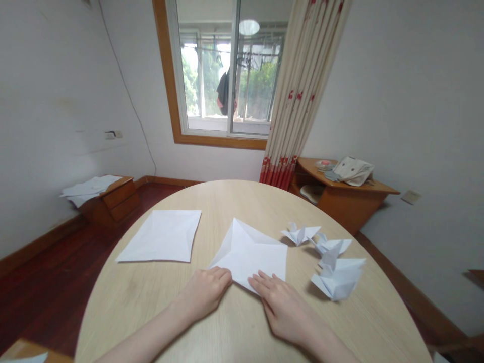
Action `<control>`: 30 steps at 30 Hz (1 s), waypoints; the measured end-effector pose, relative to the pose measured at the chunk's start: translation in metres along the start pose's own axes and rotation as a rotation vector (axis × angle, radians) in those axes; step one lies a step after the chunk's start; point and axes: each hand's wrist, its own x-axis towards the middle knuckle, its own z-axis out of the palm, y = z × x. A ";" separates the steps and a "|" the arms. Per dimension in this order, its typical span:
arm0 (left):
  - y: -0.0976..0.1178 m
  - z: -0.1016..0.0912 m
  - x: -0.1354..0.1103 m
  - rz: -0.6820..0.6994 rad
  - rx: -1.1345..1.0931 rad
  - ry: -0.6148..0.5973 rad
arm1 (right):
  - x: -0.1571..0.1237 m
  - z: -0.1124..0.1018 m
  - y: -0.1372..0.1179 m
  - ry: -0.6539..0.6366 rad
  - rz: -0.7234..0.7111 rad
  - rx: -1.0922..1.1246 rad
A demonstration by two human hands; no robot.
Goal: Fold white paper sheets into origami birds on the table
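A white sheet of paper with creases lies on the round table, one corner pointing away from me. My left hand is closed at its near left edge, fingers curled over the paper there; the thumb is hidden. On the near right edge rests my right hand, its fingers stretched out flat on the paper. Right of the sheet stand three folded paper cranes: a far one, a middle one and a larger near one.
A stack of square paper lies at the table's left. The round wooden table has a curved edge. Beyond it are a small cabinet with papers, a corner desk holding a cloth bag, a curtain and a window.
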 end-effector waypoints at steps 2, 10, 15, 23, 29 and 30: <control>0.000 0.001 0.000 -0.024 0.001 -0.018 | 0.000 0.000 0.001 0.015 0.018 -0.006; -0.002 0.006 0.000 -0.021 -0.032 0.102 | 0.003 0.002 0.009 0.257 0.159 0.006; 0.001 0.001 0.003 -0.012 0.000 0.108 | 0.004 0.003 0.011 0.476 0.156 0.054; 0.001 0.005 0.000 0.020 -0.053 0.151 | 0.006 0.007 0.008 0.705 0.146 0.018; 0.001 0.007 -0.001 0.074 -0.034 0.189 | 0.010 0.009 0.008 0.816 0.055 -0.096; 0.002 0.006 -0.001 0.083 -0.032 0.194 | 0.011 0.009 0.007 0.825 0.032 -0.129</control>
